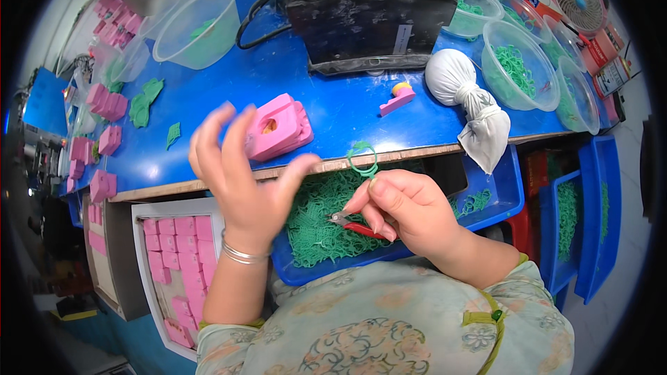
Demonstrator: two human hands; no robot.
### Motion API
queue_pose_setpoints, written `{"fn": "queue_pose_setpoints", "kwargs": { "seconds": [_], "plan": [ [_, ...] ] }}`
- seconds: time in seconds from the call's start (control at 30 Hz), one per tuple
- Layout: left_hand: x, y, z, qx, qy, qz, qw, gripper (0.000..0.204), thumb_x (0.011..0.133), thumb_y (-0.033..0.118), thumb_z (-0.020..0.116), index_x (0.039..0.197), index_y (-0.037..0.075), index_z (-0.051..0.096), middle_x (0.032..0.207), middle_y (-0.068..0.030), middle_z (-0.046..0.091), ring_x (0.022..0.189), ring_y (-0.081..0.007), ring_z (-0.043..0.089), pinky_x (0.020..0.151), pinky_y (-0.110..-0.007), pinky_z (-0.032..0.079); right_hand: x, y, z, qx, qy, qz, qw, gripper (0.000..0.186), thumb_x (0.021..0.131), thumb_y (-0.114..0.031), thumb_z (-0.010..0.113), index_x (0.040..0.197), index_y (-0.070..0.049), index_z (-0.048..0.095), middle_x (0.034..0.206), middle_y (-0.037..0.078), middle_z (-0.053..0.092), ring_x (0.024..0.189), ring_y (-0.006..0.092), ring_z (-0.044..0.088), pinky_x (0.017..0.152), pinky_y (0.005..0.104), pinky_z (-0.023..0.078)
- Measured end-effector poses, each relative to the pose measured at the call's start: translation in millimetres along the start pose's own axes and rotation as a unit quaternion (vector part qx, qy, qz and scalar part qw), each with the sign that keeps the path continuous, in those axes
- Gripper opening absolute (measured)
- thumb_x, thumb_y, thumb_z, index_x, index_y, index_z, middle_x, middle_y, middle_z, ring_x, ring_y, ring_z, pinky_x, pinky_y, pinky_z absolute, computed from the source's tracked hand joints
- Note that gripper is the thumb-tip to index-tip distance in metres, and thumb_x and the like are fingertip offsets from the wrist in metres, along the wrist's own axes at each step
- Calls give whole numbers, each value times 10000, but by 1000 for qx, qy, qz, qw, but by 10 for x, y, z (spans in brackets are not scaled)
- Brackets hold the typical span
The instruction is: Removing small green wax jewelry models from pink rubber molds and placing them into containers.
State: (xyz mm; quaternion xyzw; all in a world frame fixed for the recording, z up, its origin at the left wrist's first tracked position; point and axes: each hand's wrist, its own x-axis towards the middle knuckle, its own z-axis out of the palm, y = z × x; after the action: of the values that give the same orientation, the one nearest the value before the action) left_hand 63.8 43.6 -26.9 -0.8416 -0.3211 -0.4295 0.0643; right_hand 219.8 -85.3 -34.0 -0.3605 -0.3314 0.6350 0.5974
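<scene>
My right hand (410, 212) pinches a small green ring piece (363, 156) upright between thumb and forefinger. Red-handled cutters (361, 228) show just below those fingers; I cannot tell if they are held or lying. My left hand (243, 180) is raised with fingers spread, slightly blurred, just in front of a pink block mould (281, 125) with an oval hollow, on the blue table (201, 97). Beneath my hands a blue tray (292, 271) holds a heap of tangled green pieces (313, 208).
A black machine (361, 21) stands at the back. A white cloth bundle (451, 83) and plastic bowls of green pieces (517, 62) sit right. Loose pink moulds (108, 104) and flat green pieces (146, 101) lie left. A white-framed box of pink moulds (174, 257) is below left.
</scene>
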Motion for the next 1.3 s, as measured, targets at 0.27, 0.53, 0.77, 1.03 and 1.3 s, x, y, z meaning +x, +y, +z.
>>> {"fn": "queue_pose_setpoints", "kwargs": {
  "seconds": [0.27, 0.53, 0.77, 1.03, 1.3],
  "plan": [
    [-338, 568, -281, -702, -144, -411, 564, 146, 820, -96, 539, 949, -49, 589, 919, -76, 498, 727, -132, 587, 567, -199, 461, -67, 45, 202, -189, -28, -48, 980, 208, 917, -109, 385, 862, -14, 561, 659, -4, 484, 555, 69, 425, 496, 206, 338],
    [-466, 487, -477, -333, -62, 34, 940, 157, 739, -26, 643, 892, 11, 639, 669, -67, 511, 547, -164, 471, 476, -260, 362, 0, 434, 116, 21, 37, 141, 989, 271, 883, -161, 458, 648, -42, 520, 519, -14, 423, 449, 56, 359, 409, 214, 255],
    [-639, 473, -522, -412, -80, -127, 899, 97, 761, 14, 654, 855, 6, 630, 668, -67, 539, 560, -148, 478, 489, -243, 373, -158, 331, 247, -133, 56, 14, 989, 174, 835, -4, 498, 996, -19, 562, 845, 24, 538, 627, 41, 480, 525, 187, 394],
    [-640, 458, -603, -368, -125, -95, 916, 171, 719, -40, 640, 885, 0, 625, 697, -74, 537, 588, -156, 494, 510, -255, 393, -213, 111, 353, -338, 15, -225, 914, 136, 758, 23, 591, 881, -34, 595, 880, 35, 509, 659, 67, 476, 538, 199, 389],
    [-627, 466, -573, -344, -121, -101, 926, 173, 708, -50, 634, 873, 3, 623, 697, -56, 523, 566, -129, 462, 488, -236, 364, -150, 206, 264, -343, 22, -250, 905, 92, 776, 2, 606, 861, -22, 581, 840, 44, 527, 647, 73, 486, 530, 206, 398]
  ]
}}
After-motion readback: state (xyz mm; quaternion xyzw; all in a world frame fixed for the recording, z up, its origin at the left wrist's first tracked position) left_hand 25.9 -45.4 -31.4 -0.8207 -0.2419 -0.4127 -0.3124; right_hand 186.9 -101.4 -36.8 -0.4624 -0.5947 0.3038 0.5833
